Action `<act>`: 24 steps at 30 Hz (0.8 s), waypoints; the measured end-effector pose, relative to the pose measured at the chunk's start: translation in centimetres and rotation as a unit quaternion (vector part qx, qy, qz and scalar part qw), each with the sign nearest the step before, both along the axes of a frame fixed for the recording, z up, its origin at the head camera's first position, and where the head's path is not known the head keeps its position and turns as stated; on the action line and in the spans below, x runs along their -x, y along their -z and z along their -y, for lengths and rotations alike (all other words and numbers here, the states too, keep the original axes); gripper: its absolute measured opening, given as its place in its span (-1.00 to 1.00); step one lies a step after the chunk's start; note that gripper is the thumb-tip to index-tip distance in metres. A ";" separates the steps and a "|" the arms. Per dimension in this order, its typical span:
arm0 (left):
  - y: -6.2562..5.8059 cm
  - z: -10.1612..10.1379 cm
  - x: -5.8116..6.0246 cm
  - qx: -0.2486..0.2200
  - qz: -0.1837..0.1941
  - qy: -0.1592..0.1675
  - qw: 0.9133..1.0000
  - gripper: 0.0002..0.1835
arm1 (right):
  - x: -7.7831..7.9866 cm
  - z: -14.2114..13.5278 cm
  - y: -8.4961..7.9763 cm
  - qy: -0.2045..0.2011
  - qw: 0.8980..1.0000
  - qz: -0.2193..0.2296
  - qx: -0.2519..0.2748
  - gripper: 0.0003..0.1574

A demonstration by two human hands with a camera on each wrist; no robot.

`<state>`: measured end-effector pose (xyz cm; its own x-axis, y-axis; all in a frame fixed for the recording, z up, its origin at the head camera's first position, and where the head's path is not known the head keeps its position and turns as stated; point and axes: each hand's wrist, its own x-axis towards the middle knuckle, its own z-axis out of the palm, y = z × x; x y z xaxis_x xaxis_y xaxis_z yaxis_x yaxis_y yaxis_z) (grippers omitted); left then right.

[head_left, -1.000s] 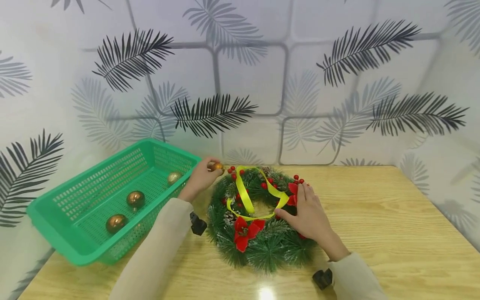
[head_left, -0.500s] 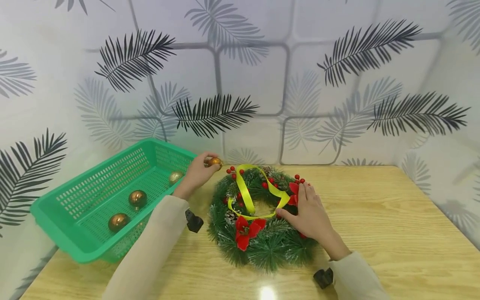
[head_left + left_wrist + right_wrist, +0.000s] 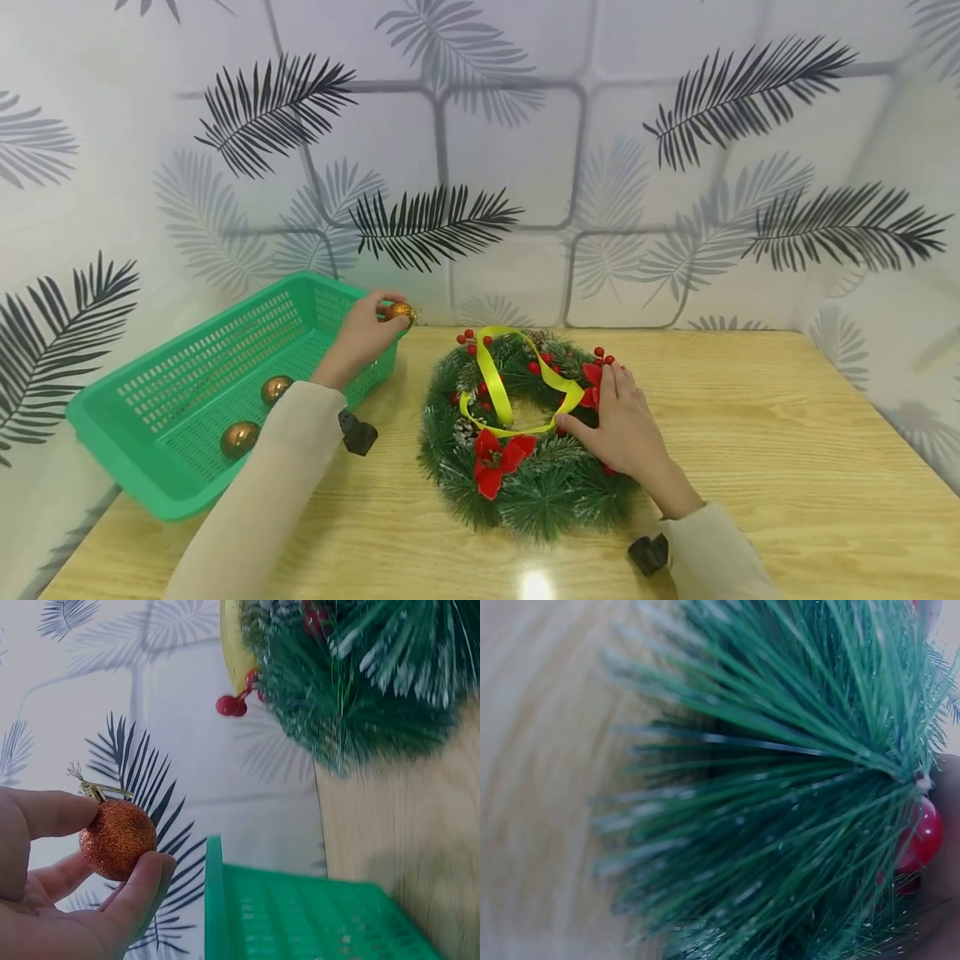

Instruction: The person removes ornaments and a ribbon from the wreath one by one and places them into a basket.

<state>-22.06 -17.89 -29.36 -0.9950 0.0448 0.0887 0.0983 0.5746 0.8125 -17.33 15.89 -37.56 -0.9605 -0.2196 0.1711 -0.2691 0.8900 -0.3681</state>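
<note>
With thumb and fingertips my left hand (image 3: 362, 333) pinches a small copper-orange glitter Christmas ball (image 3: 118, 840) with a gold cap, held up over the right back rim of the green plastic basket (image 3: 112, 467). On the table lies a green Christmas wreath (image 3: 540, 500) with red flowers, berries and a pine cone. A yellow ribbon (image 3: 489, 379) loops over it. My right hand (image 3: 624, 425) rests on the wreath's right side, fingers extended beside a red flower. In the right wrist view, pine needles and a red berry (image 3: 922, 836) hide most of that hand.
Two shiny bronze balls (image 3: 240, 439) sit inside the basket, partly behind my left sleeve (image 3: 262, 475). Behind the wooden table (image 3: 787, 450) stands a backdrop (image 3: 510, 275) printed with leaves.
My left hand has moved left with the Christmas ball, away from the wreath to the basket's rim. My forearm now covers the pale gold ball in the basket. The right hand stays in place.
</note>
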 end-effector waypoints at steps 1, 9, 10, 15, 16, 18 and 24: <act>-0.2 0.3 -0.1 0.008 0.001 -0.002 1.000 -0.56 | 0.1 0.0 0.0 0.001 1.000 -0.002 -0.001 0.29; -1.2 2.4 -0.8 0.052 0.031 -0.013 0.998 -0.51 | 0.8 -0.1 0.4 0.011 1.000 -0.003 -0.011 0.30; -1.2 2.7 -0.8 0.053 0.036 -0.013 0.998 -0.51 | 0.9 -0.1 0.5 0.012 1.000 -0.004 -0.011 0.30; -1.4 4.3 -1.4 0.057 0.043 -0.012 0.997 -0.49 | 1.4 0.0 0.5 0.010 1.000 0.000 -0.014 0.31; -1.5 4.6 -1.5 0.057 0.044 -0.013 0.997 -0.50 | 1.5 0.0 0.5 0.009 1.000 0.001 -0.013 0.31; -1.6 5.1 -1.6 0.060 0.051 -0.015 0.997 -0.49 | 1.8 0.1 0.5 0.007 1.000 0.004 -0.014 0.31; -1.3 7.1 -2.1 0.060 0.083 -0.015 0.995 -0.47 | 2.4 0.4 0.4 0.002 1.000 0.006 -0.028 0.30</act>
